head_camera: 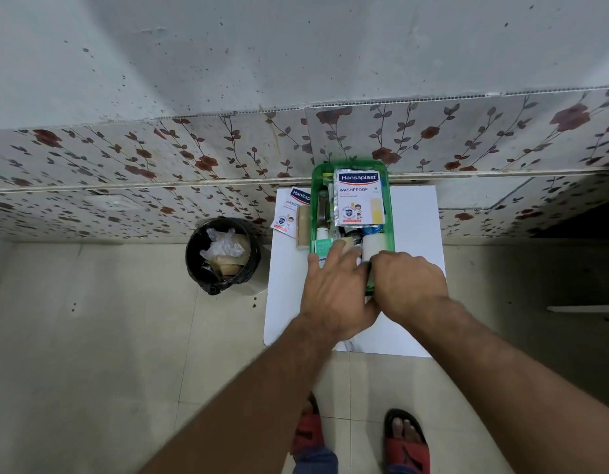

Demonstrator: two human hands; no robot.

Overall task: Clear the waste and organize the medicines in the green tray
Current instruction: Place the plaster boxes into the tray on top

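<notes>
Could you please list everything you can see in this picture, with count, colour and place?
green tray: one, green, on the white table by the wall.
Hansaplast pack: one, white and blue, on top of the tray's contents.
second Hansaplast pack: one, white and blue, on the table left of the tray.
beige roll: one, on the table against the tray's left side.
white roll: one, inside the tray, near end.
white table: one, at the floral wall.
bin: one, black-lined, on the floor left of the table, holding waste.
slippers: two, red, on the feet.
left hand: at the tray's near end.
right hand: beside it, on the tray.
</notes>
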